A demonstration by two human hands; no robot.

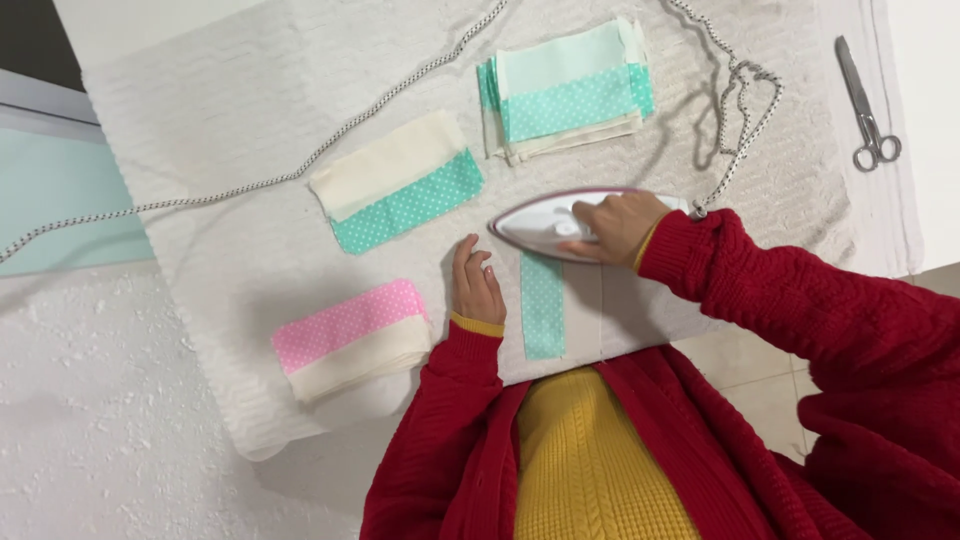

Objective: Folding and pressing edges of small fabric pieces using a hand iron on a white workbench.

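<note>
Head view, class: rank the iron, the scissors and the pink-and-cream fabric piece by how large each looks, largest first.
1. Iron, partly hidden by the right hand, and the pink-and-cream fabric piece: too alike to rank.
2. Scissors, clearly the smallest, thin and lying at the far edge.

We have one view only, worn on the head, looking steeply down and close over the white padded surface.
</note>
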